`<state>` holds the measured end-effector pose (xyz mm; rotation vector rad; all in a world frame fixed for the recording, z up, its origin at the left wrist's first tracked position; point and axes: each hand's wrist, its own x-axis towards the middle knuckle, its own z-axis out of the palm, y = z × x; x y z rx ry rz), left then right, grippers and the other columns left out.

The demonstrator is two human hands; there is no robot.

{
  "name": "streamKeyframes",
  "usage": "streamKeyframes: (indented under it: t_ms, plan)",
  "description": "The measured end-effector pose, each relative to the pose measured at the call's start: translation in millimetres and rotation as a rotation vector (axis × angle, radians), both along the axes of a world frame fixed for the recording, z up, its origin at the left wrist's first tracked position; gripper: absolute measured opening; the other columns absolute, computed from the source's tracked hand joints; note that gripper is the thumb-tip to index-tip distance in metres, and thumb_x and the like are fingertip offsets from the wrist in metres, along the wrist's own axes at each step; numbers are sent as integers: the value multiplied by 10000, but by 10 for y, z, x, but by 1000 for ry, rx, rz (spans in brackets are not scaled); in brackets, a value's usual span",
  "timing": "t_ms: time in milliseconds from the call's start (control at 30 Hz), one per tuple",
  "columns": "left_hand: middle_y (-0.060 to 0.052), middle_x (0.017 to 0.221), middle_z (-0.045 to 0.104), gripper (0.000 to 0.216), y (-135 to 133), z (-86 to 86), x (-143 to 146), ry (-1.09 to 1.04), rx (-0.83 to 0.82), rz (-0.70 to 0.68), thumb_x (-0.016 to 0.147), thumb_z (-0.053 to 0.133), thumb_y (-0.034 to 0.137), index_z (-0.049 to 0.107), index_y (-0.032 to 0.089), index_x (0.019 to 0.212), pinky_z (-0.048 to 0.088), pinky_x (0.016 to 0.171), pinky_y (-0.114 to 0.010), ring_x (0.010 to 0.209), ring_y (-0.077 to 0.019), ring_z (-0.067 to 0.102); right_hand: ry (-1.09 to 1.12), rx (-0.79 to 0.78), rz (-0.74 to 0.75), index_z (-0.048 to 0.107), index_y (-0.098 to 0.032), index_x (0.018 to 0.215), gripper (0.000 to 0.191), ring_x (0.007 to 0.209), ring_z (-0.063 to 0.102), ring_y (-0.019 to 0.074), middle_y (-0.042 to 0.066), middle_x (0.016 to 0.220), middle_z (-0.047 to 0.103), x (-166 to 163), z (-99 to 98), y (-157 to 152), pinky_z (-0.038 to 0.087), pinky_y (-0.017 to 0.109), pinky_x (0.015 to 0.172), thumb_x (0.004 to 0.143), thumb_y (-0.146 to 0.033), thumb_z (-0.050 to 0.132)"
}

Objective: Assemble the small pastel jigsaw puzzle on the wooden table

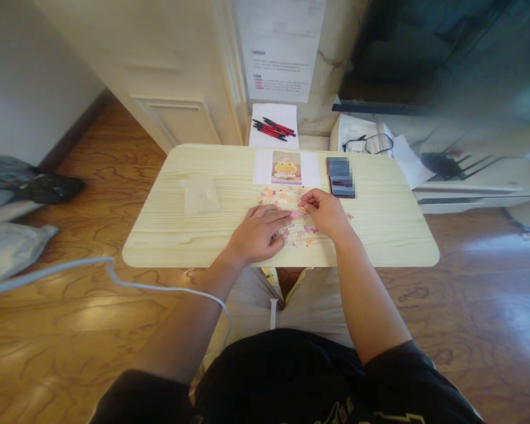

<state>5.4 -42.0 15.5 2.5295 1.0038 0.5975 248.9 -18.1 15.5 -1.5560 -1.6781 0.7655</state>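
Observation:
A small pale wooden table (194, 247) stands in front of me. A cluster of pastel jigsaw pieces (279, 198) lies at its middle, partly joined. My left hand (258, 232) lies flat on the table, fingers stretched over the pieces' left side. My right hand (324, 211) is closed in a pinch at the cluster's right edge, on a small puzzle piece. More loose pieces (304, 238) lie between the hands. A reference picture (286, 168) of a yellow cartoon figure lies just behind the pieces.
A clear plastic bag (199, 194) lies on the table's left. A dark phone (341, 176) lies at the back right. Behind the table are red and black pens on paper (274, 128), glasses (367, 143) and a white cable (115, 277) over the wood floor.

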Motion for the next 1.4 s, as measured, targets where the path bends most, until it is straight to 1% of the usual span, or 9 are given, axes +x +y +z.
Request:
streamKeyframes:
  t_ms: [400,633,700,800,967,1067,1200,1300,1400]
  plan:
    - [-17,1490,678,546,-7,-1,-6,-1,12,-2,919,624,300,661,351,1461,367,1190,-599,1417,-350,522,-17,52,26,726,-206,1022,297,932,746,173,29,990,812,-17,-52,9,554,306,880,856,-45,540]
    - [-39,1466,691,526,-10,5,-2,-4,44,11,910,627,294,680,311,1433,398,1176,-574,1396,-345,541,-180,54,-86,740,-224,1005,256,893,735,186,16,952,800,42,-9,0,518,303,827,886,-84,562]
    - [-52,1449,695,488,-12,-3,-3,0,70,50,914,609,279,700,280,1393,419,1163,-549,1370,-331,557,-193,41,-81,741,-226,1013,268,880,730,187,16,944,799,51,-6,-9,511,300,816,883,-78,559]
    - [-59,1384,720,409,-14,-32,-8,-5,102,156,918,576,232,735,244,1295,456,1124,-502,1295,-303,599,-219,43,-86,744,-228,1023,284,896,724,197,23,955,799,68,-15,-40,511,307,826,880,-72,555]
    - [-53,1278,758,295,-12,-75,-15,-6,132,248,936,572,239,772,225,1152,494,1051,-466,1211,-288,634,-298,85,-101,765,-227,1037,295,947,710,231,49,1021,795,92,-18,-116,524,351,903,875,-81,566]
    - [-56,1255,763,291,-8,-71,-10,11,132,262,939,571,240,770,224,1150,499,1033,-465,1191,-286,645,-340,145,-63,786,-203,1040,277,1033,684,261,85,1069,778,19,9,-122,512,393,990,899,-103,570]
    - [-45,1317,749,333,-5,-54,6,16,138,283,939,574,239,758,236,1216,480,1070,-466,1228,-287,640,-428,245,103,803,-199,1170,351,1143,598,286,106,1180,730,-204,51,-78,457,439,1092,959,-112,537]
    - [-45,1370,731,387,-4,-48,20,34,136,300,934,575,240,746,250,1281,466,1089,-477,1271,-294,624,-544,204,193,794,-241,1242,377,1194,520,317,106,1289,678,-352,70,-67,434,483,1099,972,-127,557]
    - [-55,1360,736,380,-9,-42,28,39,134,315,935,578,248,754,246,1272,473,1073,-481,1269,-299,620,-585,170,190,803,-253,1211,333,1189,494,321,101,1292,667,-413,85,-88,429,490,1091,1011,-173,549]
